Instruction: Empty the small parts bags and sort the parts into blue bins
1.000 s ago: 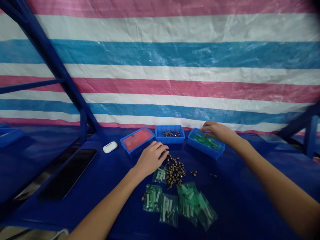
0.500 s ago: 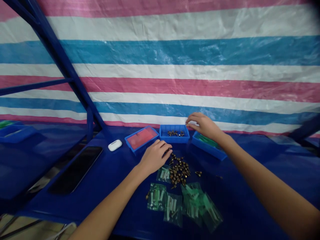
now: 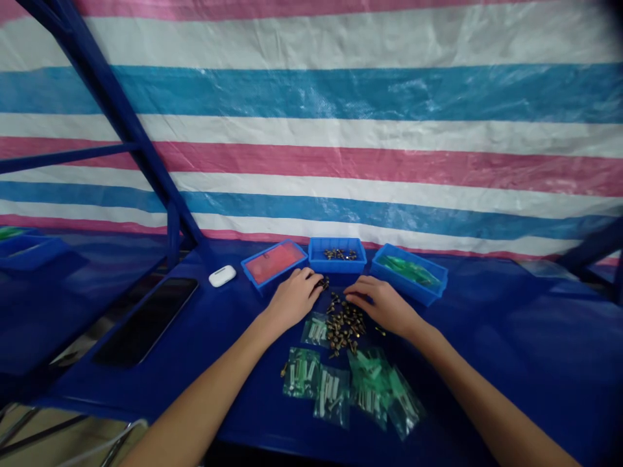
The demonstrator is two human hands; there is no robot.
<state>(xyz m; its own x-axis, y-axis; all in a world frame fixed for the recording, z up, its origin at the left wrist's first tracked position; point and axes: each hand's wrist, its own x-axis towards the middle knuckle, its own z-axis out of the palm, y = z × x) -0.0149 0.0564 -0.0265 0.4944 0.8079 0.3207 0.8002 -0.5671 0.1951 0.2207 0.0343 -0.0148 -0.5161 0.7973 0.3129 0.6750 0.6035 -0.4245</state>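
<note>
Left grip (image 3: pixel 294 299) curled beside small brass fasteners (image 3: pixel 345 325), hold unclear, right grip (image 3: pixel 382 305) loosely open

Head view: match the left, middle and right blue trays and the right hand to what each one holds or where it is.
Column 1:
1. left blue tray
2. middle blue tray
3. right blue tray
4. right hand

Column 2:
A. over the loose brass fasteners
B. small brass fasteners
C. a red sheet
D. green items

Pairs: 1-C, 2-B, 3-D, 4-A.
</note>
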